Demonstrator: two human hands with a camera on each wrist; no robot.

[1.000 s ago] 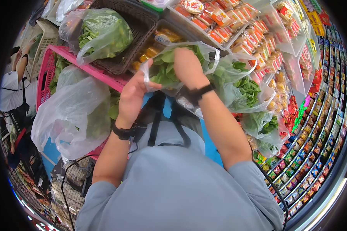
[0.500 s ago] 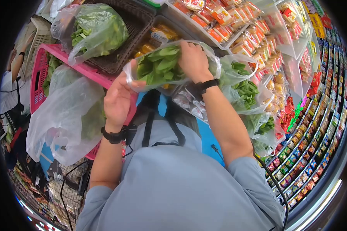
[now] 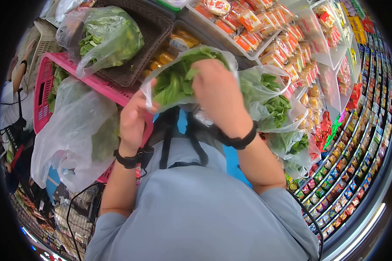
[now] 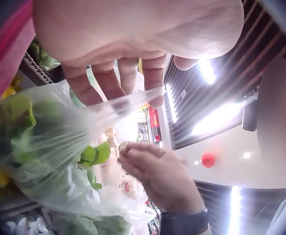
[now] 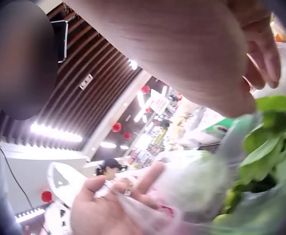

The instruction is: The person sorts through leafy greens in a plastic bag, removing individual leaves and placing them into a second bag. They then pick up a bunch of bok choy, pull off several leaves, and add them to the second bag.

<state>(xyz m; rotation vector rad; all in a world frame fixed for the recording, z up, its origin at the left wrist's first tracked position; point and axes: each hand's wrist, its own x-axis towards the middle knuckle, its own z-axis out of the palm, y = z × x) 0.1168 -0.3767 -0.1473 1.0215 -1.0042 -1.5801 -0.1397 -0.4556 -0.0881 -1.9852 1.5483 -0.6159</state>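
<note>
My left hand (image 3: pixel 133 124) grips the left edge of a clear plastic bag (image 3: pixel 150 102) holding leafy greens (image 3: pixel 172 85). In the left wrist view, stretched plastic (image 4: pixel 118 105) runs across its fingers; in the right wrist view that left hand (image 5: pixel 104 205) has film looped over the fingers. My right hand (image 3: pixel 220 95) is above the bag's opening, close to the leaves; nothing shows in it. The left wrist view shows this right hand (image 4: pixel 165 183) with its fingers together, slightly bent, beside the bag. Green leaves (image 5: pixel 265 152) lie below it in the right wrist view.
A pink basket (image 3: pixel 91 80) with a large plastic bag (image 3: pixel 74 135) is at left, beside a brown basket (image 3: pixel 150 52) and another bag of greens (image 3: pixel 117 37). Bagged greens (image 3: pixel 276 108) and packaged snack trays (image 3: pixel 252 26) are at right. Shelves (image 3: pixel 353 165) curve beyond.
The bag edge held by my left hand has moved left. My right hand left the greens for the bag's right side, then came back left over the leaves.
</note>
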